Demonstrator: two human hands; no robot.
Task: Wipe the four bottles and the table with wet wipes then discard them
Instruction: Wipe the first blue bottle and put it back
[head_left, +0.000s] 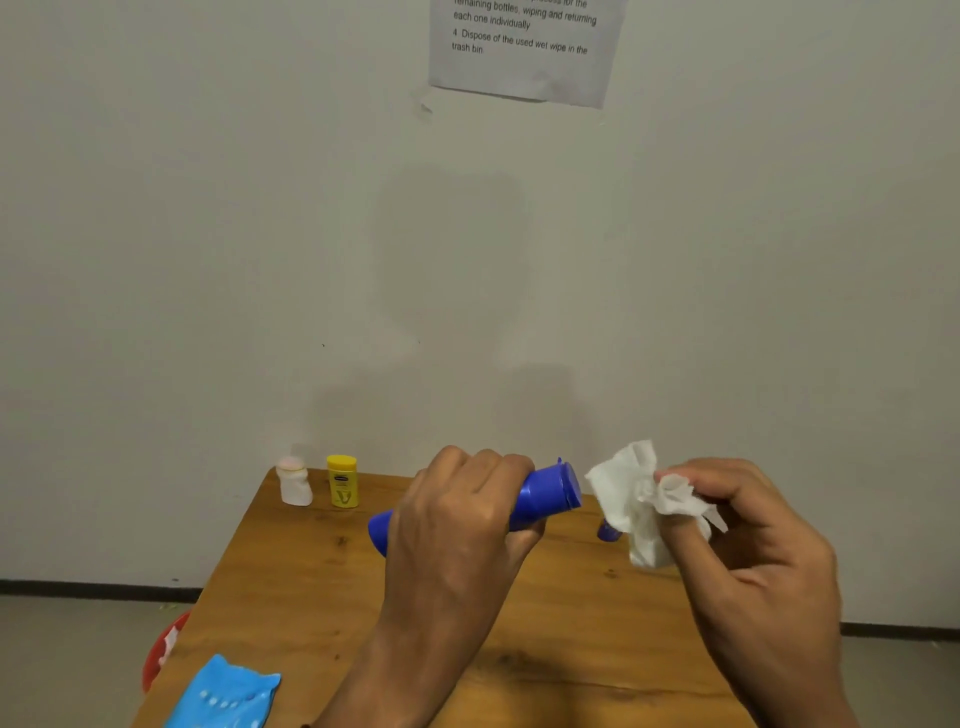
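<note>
My left hand (457, 514) grips a blue bottle (545, 493) sideways above the wooden table (291, 587), its cap end pointing right. My right hand (748, 530) pinches a crumpled white wet wipe (634, 499) just right of the cap, a small gap between them. A white bottle (294, 480) and a yellow bottle (342, 481) stand upright at the table's back left by the wall. A small dark blue bottle (608, 531) shows partly behind the wipe.
A light blue wet wipes pack (223, 696) lies at the table's front left corner. A red bin (161, 649) sits on the floor left of the table. A printed instruction sheet (524, 47) hangs on the wall.
</note>
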